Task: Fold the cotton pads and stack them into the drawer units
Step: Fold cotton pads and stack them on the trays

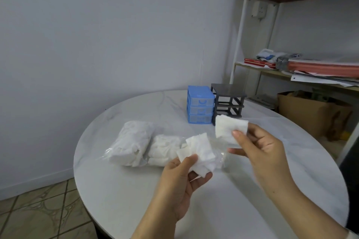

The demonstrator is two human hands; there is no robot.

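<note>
My left hand (pixel 184 184) holds a small bunch of white cotton pads (pixel 200 153) between thumb and fingers, above the table's middle. My right hand (pixel 258 147) pinches a single flat square pad (pixel 227 127) by its lower right part, raised in front of the drawer units. A blue drawer unit (pixel 200 107) with three drawers shut stands at the far side of the table. Right beside it stands a dark grey drawer frame (pixel 229 101) whose slots look empty. Two clear plastic bags of pads (pixel 134 143) lie left of my hands.
The round white table (pixel 223 200) fills the foreground, with tiled floor (pixel 38 213) to its left. A shelf rack (pixel 291 72) with books and papers stands at the right, and a brown cardboard box (pixel 310 114) sits beneath it.
</note>
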